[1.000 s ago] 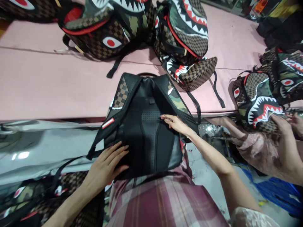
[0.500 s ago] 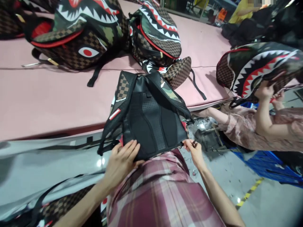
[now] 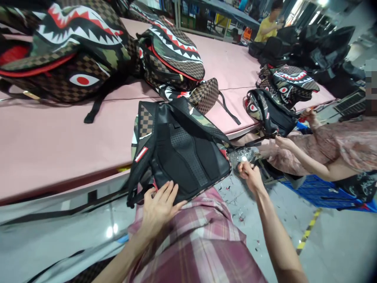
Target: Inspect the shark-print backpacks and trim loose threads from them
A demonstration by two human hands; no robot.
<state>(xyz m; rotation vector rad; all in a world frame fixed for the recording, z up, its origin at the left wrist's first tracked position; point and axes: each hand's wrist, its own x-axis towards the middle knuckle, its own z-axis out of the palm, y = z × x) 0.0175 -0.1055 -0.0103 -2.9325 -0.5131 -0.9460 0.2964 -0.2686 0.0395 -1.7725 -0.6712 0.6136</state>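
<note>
Now, backpack: straps up, across the near edge of the tabletop
Left hand: spread on its near-left corner
Right hand: curled beside it, contents unclear

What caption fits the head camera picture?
Left hand on a backpack, right hand apart from it, at a pink table.

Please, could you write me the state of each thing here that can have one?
Near backpack: tilted, back panel up.
Left backpack: open, red lining showing.
Middle backpack: on pink table; closure unclear.
Co-worker's backpack: back panel showing.
Left hand's grip: laid on near backpack.
Right hand's grip: curled closed beside near backpack; contents unclear.
</note>
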